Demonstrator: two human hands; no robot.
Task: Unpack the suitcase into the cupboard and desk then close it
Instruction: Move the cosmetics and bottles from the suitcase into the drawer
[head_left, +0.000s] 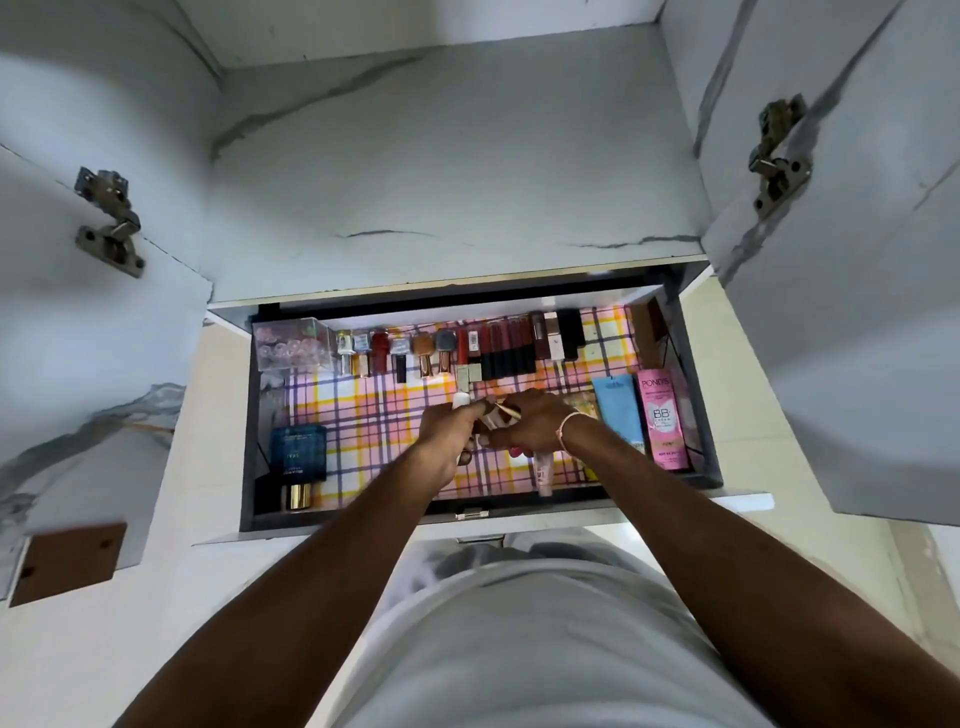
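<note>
Sorting small cosmetic tubes (544, 475) over open drawer (249, 415), frame centre; left hand (447, 434) and right hand (530, 423) both clamped on them. Light, rigid, slick; pinch mid-barrel.

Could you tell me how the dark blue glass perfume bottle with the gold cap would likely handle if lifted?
The dark blue glass perfume bottle with the gold cap looks glassy, so probably heavy, breakable and slippery. Lying flat, its squarish body shouldn't roll.

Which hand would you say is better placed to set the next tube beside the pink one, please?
Probably the right hand: it hovers nearer the pink tube at the drawer's right side.
</note>
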